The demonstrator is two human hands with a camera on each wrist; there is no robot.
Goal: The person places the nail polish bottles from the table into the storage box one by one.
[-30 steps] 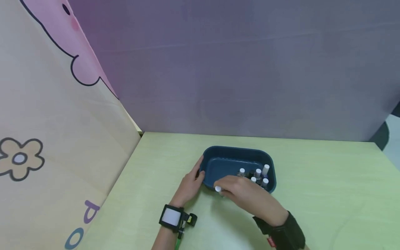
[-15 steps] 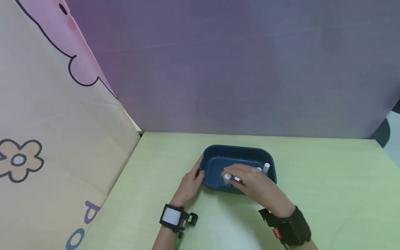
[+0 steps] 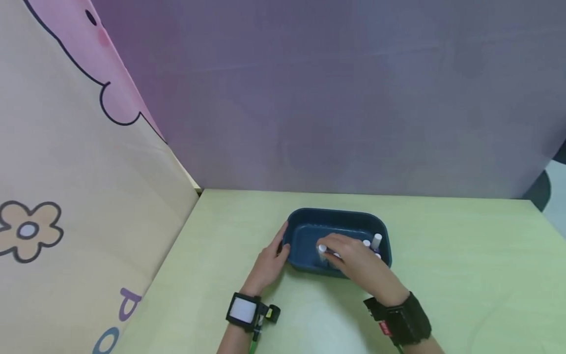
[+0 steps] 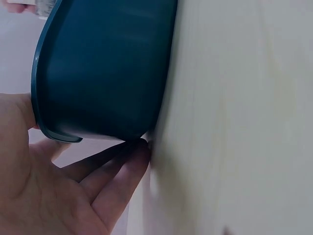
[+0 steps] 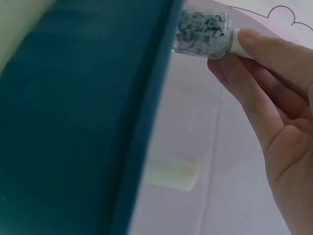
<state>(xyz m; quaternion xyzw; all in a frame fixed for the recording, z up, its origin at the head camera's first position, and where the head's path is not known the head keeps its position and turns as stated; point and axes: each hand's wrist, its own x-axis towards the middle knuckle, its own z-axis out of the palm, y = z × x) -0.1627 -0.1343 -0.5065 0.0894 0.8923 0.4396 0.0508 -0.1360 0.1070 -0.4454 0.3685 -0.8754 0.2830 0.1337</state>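
A dark blue plastic tub (image 3: 309,264) stands on the table in the head view. My left hand (image 3: 267,265) holds its left end; in the left wrist view, the fingers (image 4: 122,183) touch the outer wall near the base and the thumb side meets the rim. Over the tub's inside, my right hand (image 3: 353,258) pinches the white cap of a small nail polish bottle (image 5: 203,34). The bottle is clear, with black flecks, and the tub's rim hides its end in the right wrist view. Several white-capped bottles (image 3: 376,241) stand at the tub's right end, partly behind my hand.
The pale green table (image 3: 464,265) extends to both sides of the tub. A grey-purple panel (image 3: 331,108) rises behind, and a patterned panel (image 3: 88,196) with a flower stands at left. Each wrist wears a strapped device.
My right hand has carried the bottle from the tub's front rim back and rightward over the inside, then barely moved. The left hand has stayed at the tub's left end.
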